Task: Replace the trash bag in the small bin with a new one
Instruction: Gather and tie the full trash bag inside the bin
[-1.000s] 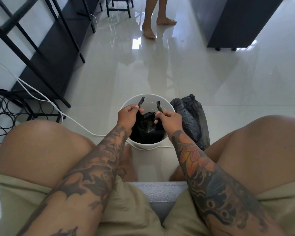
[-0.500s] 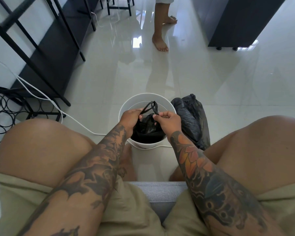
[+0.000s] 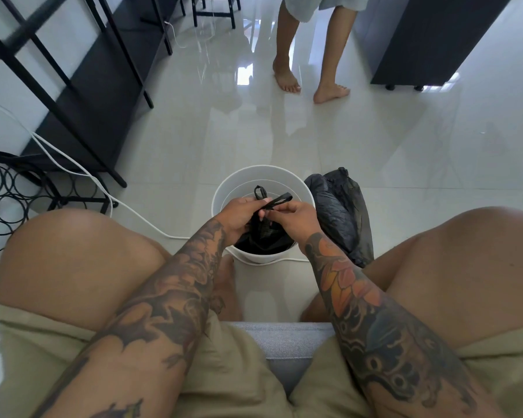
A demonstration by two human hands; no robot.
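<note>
From the head camera, the floor (image 3: 375, 152) is pale glossy tile that mirrors the light and the furniture. A black metal shelf frame (image 3: 82, 73) runs along the left, a black wire rack of rings (image 3: 9, 188) sits at the left edge, and a white cable (image 3: 82, 173) trails across the tile past the bin's base. A dark cabinet (image 3: 429, 40) stands at upper right. A second person's bare feet (image 3: 308, 82) stand on the tile beyond the bin.

The small white bin (image 3: 224, 194) stands on the floor between the seated person's knees. The black bag in the bin (image 3: 263, 239) is gathered up — its two handle loops rise above the rim. The left hand (image 3: 239, 211) pinches one loop and the right hand (image 3: 293, 214) pinches the other, both closed on the handles and touching each other over the bin's opening. Another black bag (image 3: 341, 212) lies crumpled on the tile, just beside the bin on the right.

The hands hide where the two loops cross, so whether they are knotted cannot be told. The bag's lower part is lost in shadow inside the bin. The second person is cut off above the knees, and the grey seat (image 3: 287, 345) shows only between the thighs.
</note>
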